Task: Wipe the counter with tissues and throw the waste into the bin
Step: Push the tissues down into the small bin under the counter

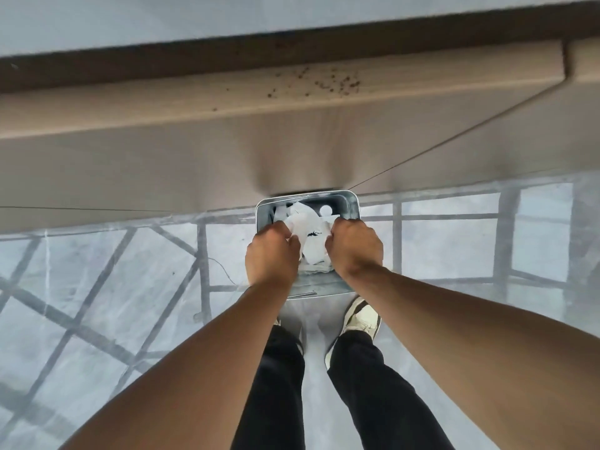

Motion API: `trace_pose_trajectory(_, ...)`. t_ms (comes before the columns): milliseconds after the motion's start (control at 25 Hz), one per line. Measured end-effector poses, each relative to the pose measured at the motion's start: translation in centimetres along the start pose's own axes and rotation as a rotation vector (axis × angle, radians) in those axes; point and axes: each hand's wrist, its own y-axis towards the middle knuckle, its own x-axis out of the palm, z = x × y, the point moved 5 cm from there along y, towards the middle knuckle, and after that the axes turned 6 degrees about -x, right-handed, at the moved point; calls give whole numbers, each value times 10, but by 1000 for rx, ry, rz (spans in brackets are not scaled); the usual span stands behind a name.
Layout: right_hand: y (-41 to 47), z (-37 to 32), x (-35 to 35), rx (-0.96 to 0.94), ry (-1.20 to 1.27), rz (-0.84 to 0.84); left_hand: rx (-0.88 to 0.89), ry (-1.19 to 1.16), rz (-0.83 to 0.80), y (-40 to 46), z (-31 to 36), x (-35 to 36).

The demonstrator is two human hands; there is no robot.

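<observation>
1. Pale floor (97, 319) crossed by dark lines fills the lower part of the head view; a beige counter (227, 138) with dark crumbs (324, 81) runs across at twelve o'clock.
2. Below the counter edge stands an open grey bin (352, 206), white waste inside.
3. Left hand (271, 254) and right hand (355, 248), both curled closed, pinch white tissues (311, 235) between them above the bin.
4. At six o'clock, dark trousers (373, 384) and a shoe (362, 316).

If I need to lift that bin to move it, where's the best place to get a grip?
Take the bin by its rolled rim, coming straight down from above. It stands upright and open, back against the counter front, so the left and right rim edges look freest. Both hands are busy with tissues.
</observation>
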Motion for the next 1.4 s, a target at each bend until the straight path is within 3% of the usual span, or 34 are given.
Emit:
trace_pose_trajectory(400, -17, 3, -2, -101, 52, 26, 49, 82, 13, -12, 5, 0)
trace_pose_trajectory(560, -36, 5, -23, -155, 193, -74, 85, 112, 26, -32, 16, -28)
trace_pose_trajectory(680, -54, 6, -57, -184, 311, -81, 113, 128, 44, -53, 31, -61)
trace_pose_trajectory(1000, -128, 9, -171, -211, 353, -87, 229, 220, 70, -136, 93, -148)
trace_pose_trajectory(1200, -175, 22, -224, -150, 363, -133, 221, 266, 17, -197, 124, -185)
trace_pose_trajectory(1400, -219, 39, -280, -107, 375, -72, 305, 321, 8, -243, 155, -214)
